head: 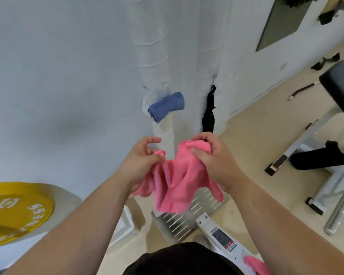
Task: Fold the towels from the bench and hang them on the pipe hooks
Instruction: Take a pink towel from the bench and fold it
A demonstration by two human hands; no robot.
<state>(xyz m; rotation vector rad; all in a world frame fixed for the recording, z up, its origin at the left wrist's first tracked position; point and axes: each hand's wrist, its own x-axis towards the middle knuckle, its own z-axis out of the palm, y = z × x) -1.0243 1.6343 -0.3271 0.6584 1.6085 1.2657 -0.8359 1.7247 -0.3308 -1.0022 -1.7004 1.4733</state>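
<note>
A pink towel [177, 179] hangs crumpled between my hands, in front of the white wrapped pipe [153, 62]. My left hand [141, 161] pinches one corner of it with thumb and fingers. My right hand [213, 157] grips a bunched upper edge. A folded blue towel [166, 107] hangs on the pipe just above my hands. A black item [209, 116] hangs on a second pipe [207, 56] to the right. Another pink towel [256, 265] shows at the bottom edge.
A yellow weight plate [18, 211] lies at lower left. A white bench frame [326, 171] with a black pad [340, 84] stands to the right. A slotted metal plate [187, 217] sits on the floor below the towel. The white wall [58, 76] is right ahead.
</note>
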